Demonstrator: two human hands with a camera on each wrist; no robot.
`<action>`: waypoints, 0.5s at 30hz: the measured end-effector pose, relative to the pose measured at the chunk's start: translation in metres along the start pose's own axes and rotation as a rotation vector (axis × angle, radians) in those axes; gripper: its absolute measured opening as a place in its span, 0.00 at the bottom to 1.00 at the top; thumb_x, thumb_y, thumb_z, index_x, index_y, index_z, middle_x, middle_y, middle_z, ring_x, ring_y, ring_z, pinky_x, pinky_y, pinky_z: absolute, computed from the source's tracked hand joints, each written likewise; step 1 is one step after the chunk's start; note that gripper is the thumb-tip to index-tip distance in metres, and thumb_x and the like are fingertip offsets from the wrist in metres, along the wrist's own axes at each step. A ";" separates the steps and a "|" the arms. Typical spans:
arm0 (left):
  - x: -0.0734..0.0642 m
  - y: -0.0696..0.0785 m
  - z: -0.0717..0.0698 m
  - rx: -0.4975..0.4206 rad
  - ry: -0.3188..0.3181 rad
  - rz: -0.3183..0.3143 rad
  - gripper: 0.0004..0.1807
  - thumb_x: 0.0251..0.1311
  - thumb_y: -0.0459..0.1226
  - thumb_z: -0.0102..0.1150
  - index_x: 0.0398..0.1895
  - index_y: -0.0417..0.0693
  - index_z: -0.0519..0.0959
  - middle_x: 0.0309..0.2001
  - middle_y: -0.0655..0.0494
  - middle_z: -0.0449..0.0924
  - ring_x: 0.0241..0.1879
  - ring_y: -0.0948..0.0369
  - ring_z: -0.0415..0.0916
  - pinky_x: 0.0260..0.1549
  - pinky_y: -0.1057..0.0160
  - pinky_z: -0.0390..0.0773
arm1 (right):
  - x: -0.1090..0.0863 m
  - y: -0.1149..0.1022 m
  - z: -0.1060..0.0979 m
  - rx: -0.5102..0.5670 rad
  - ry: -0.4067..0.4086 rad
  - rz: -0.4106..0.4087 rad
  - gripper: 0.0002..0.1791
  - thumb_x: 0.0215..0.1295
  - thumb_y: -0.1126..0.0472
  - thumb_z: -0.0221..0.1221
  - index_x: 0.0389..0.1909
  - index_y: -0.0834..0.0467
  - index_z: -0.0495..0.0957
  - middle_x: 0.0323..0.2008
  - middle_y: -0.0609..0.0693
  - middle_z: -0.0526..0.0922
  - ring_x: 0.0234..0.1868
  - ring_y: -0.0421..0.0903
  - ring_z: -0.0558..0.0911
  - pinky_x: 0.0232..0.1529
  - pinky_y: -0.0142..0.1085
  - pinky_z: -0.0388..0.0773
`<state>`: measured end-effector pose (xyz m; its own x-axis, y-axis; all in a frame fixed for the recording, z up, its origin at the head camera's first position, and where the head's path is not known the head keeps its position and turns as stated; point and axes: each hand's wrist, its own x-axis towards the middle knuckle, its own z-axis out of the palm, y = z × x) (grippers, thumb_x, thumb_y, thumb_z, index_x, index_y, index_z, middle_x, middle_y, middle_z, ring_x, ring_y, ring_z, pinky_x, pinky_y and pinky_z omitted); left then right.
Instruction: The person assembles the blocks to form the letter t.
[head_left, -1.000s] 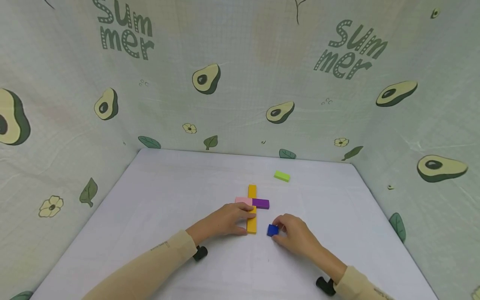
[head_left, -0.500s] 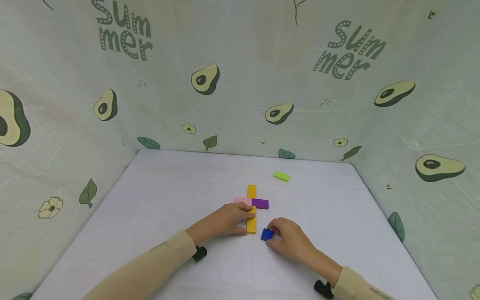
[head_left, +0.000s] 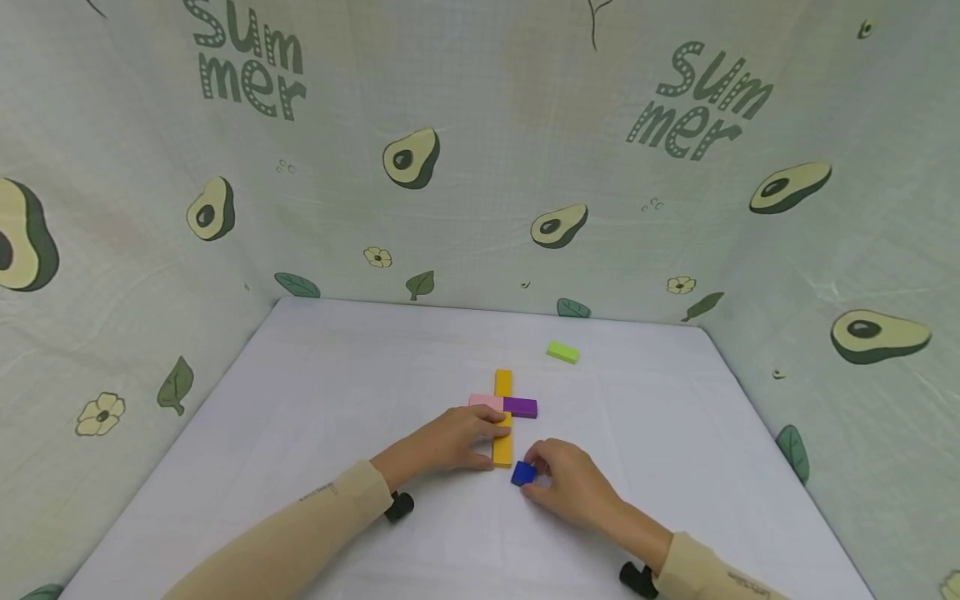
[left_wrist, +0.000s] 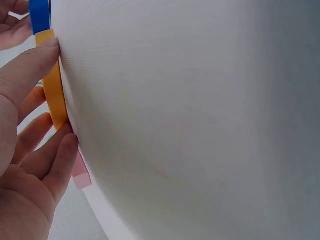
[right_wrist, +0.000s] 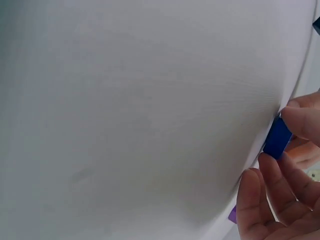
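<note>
In the head view my left hand [head_left: 453, 437] holds a yellow block [head_left: 502, 454] flat on the table, fingers over its far part and thumb at its near left side. Against that block's far end lie a pink block [head_left: 484, 402], partly covered by my fingers, and a purple block [head_left: 521, 407], end to end. Beyond them another yellow block [head_left: 503, 382] points away. My right hand [head_left: 573, 483] pinches a small blue block [head_left: 523, 474] between thumb and fingers, just right of the held yellow block's near end. The left wrist view shows the blue block [left_wrist: 40, 16] close to that end.
A lime green block [head_left: 562, 352] lies apart toward the back right of the white table [head_left: 360, 358]. Cloth walls [head_left: 480, 100] printed with avocados enclose its back and sides. A dark wrist device [head_left: 400, 507] sits at my left cuff, another [head_left: 637, 579] at my right.
My right hand has slid left and slightly nearer with the blue block, bringing it toward the near end of the held yellow block. The left hand has stayed put.
</note>
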<state>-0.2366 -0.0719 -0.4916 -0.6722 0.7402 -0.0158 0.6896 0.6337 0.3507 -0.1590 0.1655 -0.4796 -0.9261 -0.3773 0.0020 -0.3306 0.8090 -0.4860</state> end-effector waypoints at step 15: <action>0.000 0.000 0.001 0.012 0.010 0.010 0.35 0.64 0.51 0.75 0.73 0.55 0.78 0.75 0.61 0.73 0.73 0.60 0.71 0.71 0.60 0.74 | 0.002 -0.006 0.005 -0.013 0.007 -0.066 0.16 0.57 0.55 0.79 0.41 0.52 0.84 0.32 0.39 0.80 0.34 0.36 0.75 0.38 0.32 0.79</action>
<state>-0.2360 -0.0719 -0.4930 -0.6677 0.7444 -0.0032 0.6995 0.6289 0.3394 -0.1579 0.1577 -0.4811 -0.9035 -0.4268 0.0397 -0.3932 0.7882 -0.4735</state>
